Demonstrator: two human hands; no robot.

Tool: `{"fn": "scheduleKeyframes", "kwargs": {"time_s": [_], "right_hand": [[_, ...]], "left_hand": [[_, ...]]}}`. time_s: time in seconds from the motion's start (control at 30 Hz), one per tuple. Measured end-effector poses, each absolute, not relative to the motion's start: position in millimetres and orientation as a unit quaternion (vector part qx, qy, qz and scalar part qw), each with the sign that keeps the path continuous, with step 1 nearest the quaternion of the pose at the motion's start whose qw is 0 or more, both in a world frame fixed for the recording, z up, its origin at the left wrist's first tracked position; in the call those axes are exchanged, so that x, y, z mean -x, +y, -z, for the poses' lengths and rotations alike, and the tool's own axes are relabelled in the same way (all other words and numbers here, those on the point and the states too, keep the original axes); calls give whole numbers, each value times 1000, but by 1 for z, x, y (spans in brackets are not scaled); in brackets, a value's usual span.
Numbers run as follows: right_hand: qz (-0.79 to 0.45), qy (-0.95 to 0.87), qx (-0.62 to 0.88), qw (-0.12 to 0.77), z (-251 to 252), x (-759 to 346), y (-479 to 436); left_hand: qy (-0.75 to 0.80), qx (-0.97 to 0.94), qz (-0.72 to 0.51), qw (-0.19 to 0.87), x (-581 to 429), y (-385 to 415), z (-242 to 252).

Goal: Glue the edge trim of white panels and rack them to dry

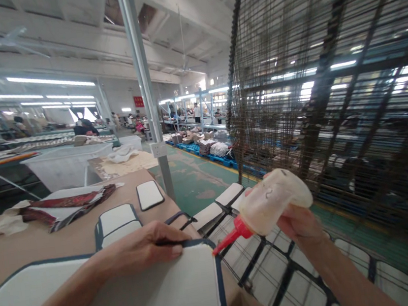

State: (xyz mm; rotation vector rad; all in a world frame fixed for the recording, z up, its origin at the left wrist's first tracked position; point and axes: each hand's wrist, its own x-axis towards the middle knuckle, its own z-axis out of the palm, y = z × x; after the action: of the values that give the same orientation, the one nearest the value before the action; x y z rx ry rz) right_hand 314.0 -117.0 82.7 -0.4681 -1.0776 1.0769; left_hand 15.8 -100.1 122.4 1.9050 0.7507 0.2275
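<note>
White with a dark border, the larger panel [183,289] is at the near part of the table's [70,244] right edge, and the left hand [155,243] pinches its upper border beside the corner. The right hand [297,221] is closed around a cloudy plastic bottle [272,199], which tilts down beyond this table edge, with the tip of its red nozzle [232,237] at the same panel corner. Near the table's far right corner lies a small panel [150,194].

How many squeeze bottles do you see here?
1: the squeeze bottle in the right hand, its red nozzle at a corner of the white panel. Others may be hidden.
</note>
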Motion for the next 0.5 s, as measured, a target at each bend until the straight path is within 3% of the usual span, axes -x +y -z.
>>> {"fn": "scheduleKeyframes", "kwargs": {"time_s": [0.5], "right_hand": [[-508,-457,203,702,-76,-291,-109]], "left_hand": [[370,-700,-125,598,7,-87,-100]]}}
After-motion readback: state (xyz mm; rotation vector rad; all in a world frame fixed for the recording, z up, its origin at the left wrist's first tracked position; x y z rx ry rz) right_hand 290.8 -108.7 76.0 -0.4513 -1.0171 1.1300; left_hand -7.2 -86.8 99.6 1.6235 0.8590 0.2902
